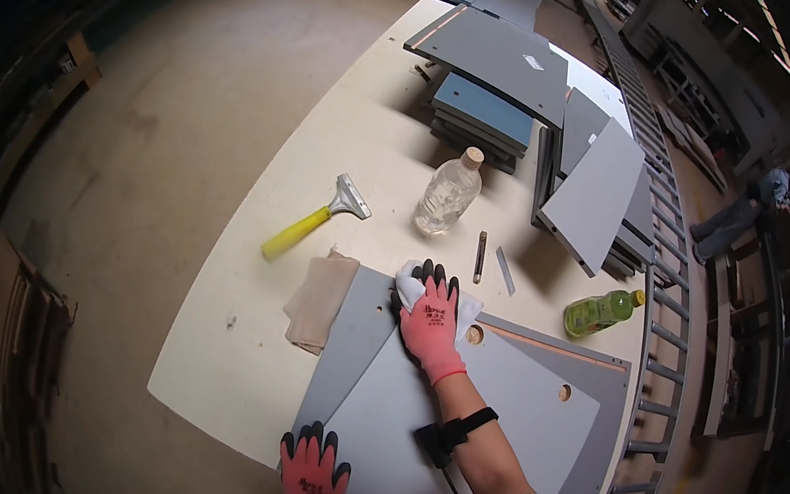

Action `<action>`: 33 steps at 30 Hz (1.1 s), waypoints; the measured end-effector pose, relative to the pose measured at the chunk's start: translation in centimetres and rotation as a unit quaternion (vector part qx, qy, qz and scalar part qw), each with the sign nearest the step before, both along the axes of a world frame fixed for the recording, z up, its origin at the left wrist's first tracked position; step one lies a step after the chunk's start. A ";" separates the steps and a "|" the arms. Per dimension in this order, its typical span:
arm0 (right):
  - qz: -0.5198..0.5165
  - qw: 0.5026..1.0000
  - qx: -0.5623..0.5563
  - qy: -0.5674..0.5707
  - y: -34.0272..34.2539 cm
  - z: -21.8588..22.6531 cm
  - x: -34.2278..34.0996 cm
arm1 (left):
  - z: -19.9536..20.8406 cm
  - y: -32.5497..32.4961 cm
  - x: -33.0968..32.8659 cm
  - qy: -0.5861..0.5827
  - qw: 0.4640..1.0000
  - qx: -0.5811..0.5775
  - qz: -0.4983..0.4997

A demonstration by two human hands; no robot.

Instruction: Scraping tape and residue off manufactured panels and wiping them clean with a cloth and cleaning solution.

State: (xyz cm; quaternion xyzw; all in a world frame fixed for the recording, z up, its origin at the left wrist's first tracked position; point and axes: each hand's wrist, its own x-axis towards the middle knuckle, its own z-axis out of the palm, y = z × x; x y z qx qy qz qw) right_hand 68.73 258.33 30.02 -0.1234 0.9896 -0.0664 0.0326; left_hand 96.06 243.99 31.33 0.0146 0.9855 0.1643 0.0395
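Note:
My right hand (432, 331), in a pink glove with black fingertips, is closed over a white cloth (410, 286) at the far corner of a light grey panel (390, 430). Part of the cloth sticks out to the right of the glove. With its gloved fingers spread, my left hand (311, 479) rests by the panel's near left edge. Other grey panels (341, 354) lie beneath, turned at different angles. Two round holes show near the top panel's right side. A folded beige cloth (320, 304) lies just left of the panels.
Beyond the cloths lie a yellow-handled scraper (298, 232), a capped clear bottle (448, 196), a slim cutter (480, 257) and a thin blade-like strip (505, 270). A green bottle (597, 314) lies at right. Stacked panels (501, 65) stand farther off; a roller conveyor (666, 302) borders the white table (219, 358).

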 end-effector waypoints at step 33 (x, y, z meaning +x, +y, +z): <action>0.089 0.996 0.026 0.010 -0.6 -0.9 3.6 | -3.6 -0.9 2.6 0.087 0.992 0.082 0.037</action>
